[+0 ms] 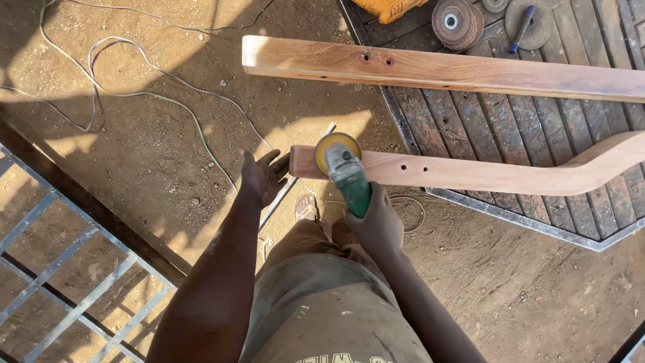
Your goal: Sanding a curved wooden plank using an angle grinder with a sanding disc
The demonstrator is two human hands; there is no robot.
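Right hand [377,225]: closed in a full grip around the green body of an angle grinder [348,176], knuckles up, forearm reaching in from the near right.
Angle grinder: points far-left from the hand; its yellow sanding disc [336,152] lies flat on the near curved wooden piece, close to that piece's left end.
Left hand [263,176]: open, fingers spread; the fingertips [281,161] are at the cut left end of the curved piece, seemingly touching it. It holds nothing closed in its grip.
Curved wooden piece [484,175]: reddish, smooth, runs from the hands off to the right, bending upward near the right edge; two small holes show just right of the grinder. Its left end juts out over the dirt ground, the rest lies on the metal surface.
Straight wooden beam [437,68]: lies farther away, roughly parallel, well apart from the curved piece, with two holes near its left part.
Surface [470,128]: dark checkered metal plate with an angled steel edge, carrying both wooden pieces.
Far right: a stack of flap discs [457,23] and a blue-handled tool [521,28] rest on the surface.
Ground [148,148]: sunlit brown dirt, with a pale cable [134,94] looping across it on the left.
Near left: a grey metal grille [60,262] lies in shade.
Below: the person's brown shorts [322,296] and one sandalled foot [307,207].
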